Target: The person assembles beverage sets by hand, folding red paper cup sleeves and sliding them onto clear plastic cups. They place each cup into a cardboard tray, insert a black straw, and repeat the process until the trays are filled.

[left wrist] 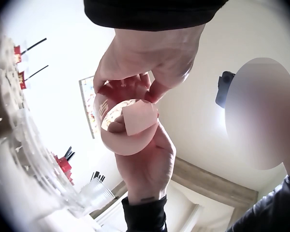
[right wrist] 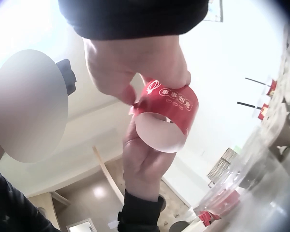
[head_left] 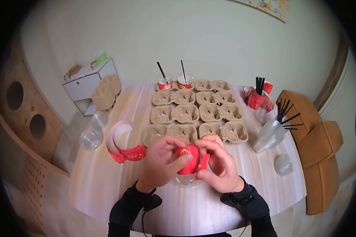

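Note:
Over the near middle of the table, both hands hold a red paper cup sleeve (head_left: 187,160) bent into a ring, with gold print outside and a pale inside. My left hand (head_left: 160,162) grips its left side, thumb across the front. With thumb and fingers, my right hand (head_left: 222,164) pinches the right side, where a narrow red flap (head_left: 204,161) sticks out. The ring's open end shows in both wrist views, with the sleeve's white inside (right wrist: 159,133) facing the right wrist camera. Just below the sleeve, a clear plastic cup (head_left: 187,180) stands on the table.
Rows of cardboard cup carriers (head_left: 180,113) lie beyond the hands; two cups with black straws (head_left: 185,82) sit in the farthest. Flat red sleeves (head_left: 135,153) fan out at left near clear lids (head_left: 91,139). Stacked clear cups (head_left: 269,135) and black straws (head_left: 283,112) stand at right.

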A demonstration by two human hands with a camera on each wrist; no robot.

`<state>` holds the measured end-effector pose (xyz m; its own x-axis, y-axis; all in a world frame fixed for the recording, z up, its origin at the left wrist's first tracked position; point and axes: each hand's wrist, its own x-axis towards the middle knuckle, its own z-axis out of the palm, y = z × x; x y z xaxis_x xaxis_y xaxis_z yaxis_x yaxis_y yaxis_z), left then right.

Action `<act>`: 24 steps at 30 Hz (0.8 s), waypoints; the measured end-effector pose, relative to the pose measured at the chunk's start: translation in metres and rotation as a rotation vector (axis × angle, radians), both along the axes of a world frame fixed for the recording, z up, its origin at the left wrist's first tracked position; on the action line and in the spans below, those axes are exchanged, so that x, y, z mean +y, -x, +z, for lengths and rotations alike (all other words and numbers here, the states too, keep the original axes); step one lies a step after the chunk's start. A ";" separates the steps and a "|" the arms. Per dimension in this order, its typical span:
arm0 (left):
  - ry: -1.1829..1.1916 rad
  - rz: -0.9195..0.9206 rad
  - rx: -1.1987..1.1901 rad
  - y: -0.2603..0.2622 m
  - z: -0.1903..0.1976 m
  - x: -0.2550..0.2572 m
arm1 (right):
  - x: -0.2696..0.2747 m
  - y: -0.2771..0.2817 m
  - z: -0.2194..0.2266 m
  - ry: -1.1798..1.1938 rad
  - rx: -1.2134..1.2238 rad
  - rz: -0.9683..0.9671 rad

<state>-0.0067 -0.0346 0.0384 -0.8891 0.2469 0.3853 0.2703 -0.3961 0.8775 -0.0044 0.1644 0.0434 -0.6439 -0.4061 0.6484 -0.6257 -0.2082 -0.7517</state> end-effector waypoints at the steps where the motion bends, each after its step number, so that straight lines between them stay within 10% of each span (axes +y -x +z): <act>1: 0.017 -0.002 0.032 0.000 -0.001 0.000 | -0.002 0.001 -0.006 0.042 -0.104 -0.020; 24: 0.550 0.175 0.275 0.007 -0.010 0.001 | 0.013 0.003 0.013 -0.256 -0.031 -0.280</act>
<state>-0.0135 -0.0336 0.0283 -0.8210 0.3334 0.4634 0.5343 0.1631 0.8294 -0.0072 0.1770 0.0569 -0.7708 -0.3579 0.5270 -0.6077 0.1650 -0.7768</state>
